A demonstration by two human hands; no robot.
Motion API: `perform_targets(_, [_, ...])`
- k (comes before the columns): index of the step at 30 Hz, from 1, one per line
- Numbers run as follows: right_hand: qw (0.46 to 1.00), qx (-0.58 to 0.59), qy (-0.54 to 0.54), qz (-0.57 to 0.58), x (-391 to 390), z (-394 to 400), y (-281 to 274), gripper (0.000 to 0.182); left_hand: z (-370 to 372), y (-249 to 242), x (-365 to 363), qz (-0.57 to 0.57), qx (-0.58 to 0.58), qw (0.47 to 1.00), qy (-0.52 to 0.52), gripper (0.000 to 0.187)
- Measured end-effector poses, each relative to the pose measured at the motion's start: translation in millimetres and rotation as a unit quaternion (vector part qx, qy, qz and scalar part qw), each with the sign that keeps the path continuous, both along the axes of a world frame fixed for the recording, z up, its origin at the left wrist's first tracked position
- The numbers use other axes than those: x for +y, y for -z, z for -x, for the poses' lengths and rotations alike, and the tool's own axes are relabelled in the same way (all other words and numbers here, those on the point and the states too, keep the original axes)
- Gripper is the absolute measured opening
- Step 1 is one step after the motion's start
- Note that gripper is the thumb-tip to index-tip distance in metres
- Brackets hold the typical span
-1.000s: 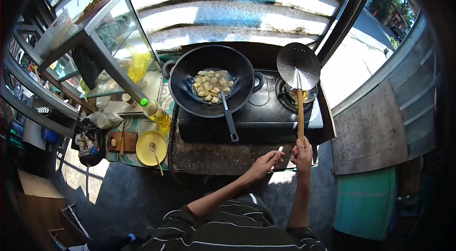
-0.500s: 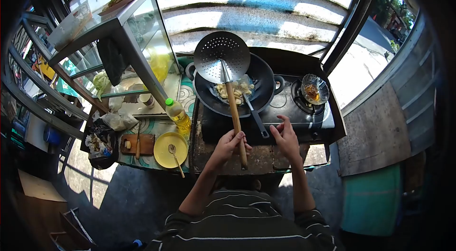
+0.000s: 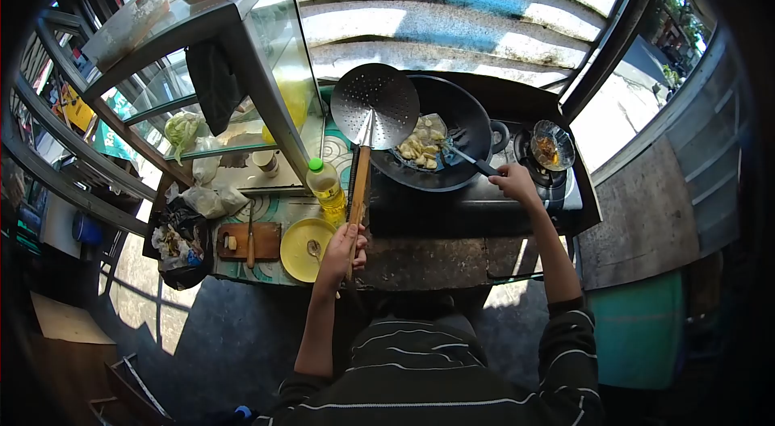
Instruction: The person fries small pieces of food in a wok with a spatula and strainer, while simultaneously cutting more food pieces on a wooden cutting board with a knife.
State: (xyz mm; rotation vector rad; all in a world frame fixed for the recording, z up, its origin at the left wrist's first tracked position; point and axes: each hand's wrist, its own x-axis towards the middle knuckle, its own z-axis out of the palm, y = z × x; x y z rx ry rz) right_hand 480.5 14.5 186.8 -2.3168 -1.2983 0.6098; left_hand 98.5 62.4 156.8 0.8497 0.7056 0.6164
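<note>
My left hand [image 3: 343, 255] is wrapped round the wooden handle of a large perforated skimmer [image 3: 374, 95]. The skimmer's round head hangs over the left rim of a dark wok [image 3: 464, 103]. With my right hand [image 3: 514, 184] I grip the black handle of a spatula [image 3: 471, 159], whose metal end is down in the wok among pale, chunky food pieces [image 3: 423, 144]. The wok stands on a black gas stove [image 3: 428, 215].
A bottle of yellow oil [image 3: 326, 187], a yellow plate [image 3: 297, 252] with a spoon and a cutting board [image 3: 265, 242] with a knife are on my left. A glass display case [image 3: 266, 47] rises behind them. A glass bowl [image 3: 552, 145] rests on the right burner.
My right hand has moved from open beside the spatula to gripping its handle. My left hand has carried the skimmer leftward, and more of the wok's food shows.
</note>
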Motion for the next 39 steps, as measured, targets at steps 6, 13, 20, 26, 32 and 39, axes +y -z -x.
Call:
perform_targets(6, [0.974,-0.225,-0.019,-0.012,-25.3,13.7,-67.1,0.028,-3.2,-7.0,20.4,-0.012,0.033,0.999,0.013,0.027])
perform_targets(13, [0.931,-0.363,-0.028,0.023,-22.9,-4.6,-89.2,0.026,-3.2,-13.0,22.4,-0.026,0.030,0.999,-0.007,0.028])
perform_targets(20, [0.997,-0.061,-0.039,-0.016,-14.5,-29.9,-15.5,0.031,7.7,-12.7,22.2,-0.037,0.050,0.998,-0.033,0.029])
perform_targets(26, [0.981,-0.184,-0.049,-0.040,-9.9,-13.1,-56.3,0.034,3.3,-17.4,19.5,-0.021,0.057,0.997,-0.053,0.028])
perform_targets(32, [0.934,-0.346,-0.064,-0.065,-12.5,-44.1,-91.8,0.034,5.5,-14.0,15.9,-0.027,0.056,0.996,-0.059,0.030])
perform_targets(39, [0.985,-0.157,-0.061,-0.033,-15.2,-86.9,-35.9,0.036,7.6,-9.3,10.6,-0.029,0.066,0.995,-0.068,0.029])
